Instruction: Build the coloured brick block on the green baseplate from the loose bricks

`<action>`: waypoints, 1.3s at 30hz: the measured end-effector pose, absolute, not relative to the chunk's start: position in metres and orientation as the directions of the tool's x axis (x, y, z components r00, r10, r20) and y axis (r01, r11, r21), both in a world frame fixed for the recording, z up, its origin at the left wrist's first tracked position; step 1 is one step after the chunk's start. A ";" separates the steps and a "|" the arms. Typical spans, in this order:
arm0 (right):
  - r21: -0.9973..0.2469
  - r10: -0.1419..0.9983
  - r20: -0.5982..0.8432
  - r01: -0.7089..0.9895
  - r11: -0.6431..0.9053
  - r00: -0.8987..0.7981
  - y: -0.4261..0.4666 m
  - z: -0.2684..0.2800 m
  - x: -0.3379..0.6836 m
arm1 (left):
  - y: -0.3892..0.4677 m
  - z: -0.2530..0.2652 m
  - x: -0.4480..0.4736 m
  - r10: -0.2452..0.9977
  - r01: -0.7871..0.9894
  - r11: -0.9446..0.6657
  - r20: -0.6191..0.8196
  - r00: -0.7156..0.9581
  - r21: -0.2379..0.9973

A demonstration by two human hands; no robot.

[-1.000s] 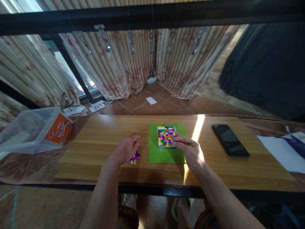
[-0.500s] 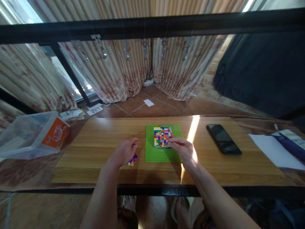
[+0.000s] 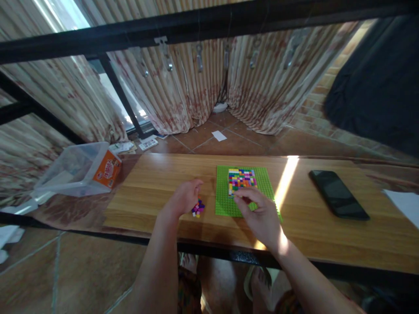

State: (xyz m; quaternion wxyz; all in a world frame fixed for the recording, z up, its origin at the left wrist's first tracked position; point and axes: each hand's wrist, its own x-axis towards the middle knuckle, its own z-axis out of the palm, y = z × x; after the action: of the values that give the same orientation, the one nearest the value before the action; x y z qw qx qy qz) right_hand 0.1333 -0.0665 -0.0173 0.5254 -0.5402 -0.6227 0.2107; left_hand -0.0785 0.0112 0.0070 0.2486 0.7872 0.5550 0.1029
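Observation:
A green studded baseplate (image 3: 225, 209) lies on the wooden table with a patchwork block of small coloured toy bricks (image 3: 242, 178) built up on it. My right hand (image 3: 260, 213) reaches over the plate's front part. Its thumb and forefinger are pinched at the block's front left edge on a small toy brick, mostly hidden by the fingertips. To the left of the plate, my left hand (image 3: 186, 197) is curled closed above the table. Whatever it may hold is hidden. Just beside its fingers sits a small pile of loose purple, pink, white and yellow bricks (image 3: 198, 208).
A black phone (image 3: 338, 194) lies to the right on the table (image 3: 157, 174), with white paper (image 3: 402, 203) beyond it. At the left stands a clear plastic box (image 3: 78, 168) with an orange label. A black metal bar (image 3: 196, 24) with hanging clips crosses above the far side.
My right hand has moved from the block's right side to its front left edge. My left hand stays by the pile. The whole view has shifted and tilted, with the table further right.

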 end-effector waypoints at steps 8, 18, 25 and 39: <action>-0.613 0.926 0.293 0.696 0.372 -0.237 -0.067 -0.036 0.086 | 0.011 0.002 -0.089 0.930 0.829 -0.270 -0.092 0.357 0.489; -0.493 0.922 0.242 0.781 0.384 -0.302 -0.052 -0.045 0.063 | 0.008 0.002 -0.096 0.931 0.814 -0.264 -0.084 0.355 0.518; -0.633 0.938 0.270 0.695 0.342 -0.216 -0.054 -0.038 0.067 | 0.005 0.010 -0.100 0.938 0.824 -0.240 -0.096 0.333 0.512; -0.815 0.898 0.380 0.539 0.212 0.221 -0.066 -0.004 0.144 | 0.007 0.006 -0.101 0.939 0.808 -0.236 -0.085 0.332 0.540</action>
State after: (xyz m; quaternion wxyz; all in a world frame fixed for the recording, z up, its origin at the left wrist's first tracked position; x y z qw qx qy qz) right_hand 0.1437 -0.0660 -0.0044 0.4990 -0.6013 -0.5976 0.1799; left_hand -0.1007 0.0069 0.0064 0.2539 0.7755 0.5633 0.1295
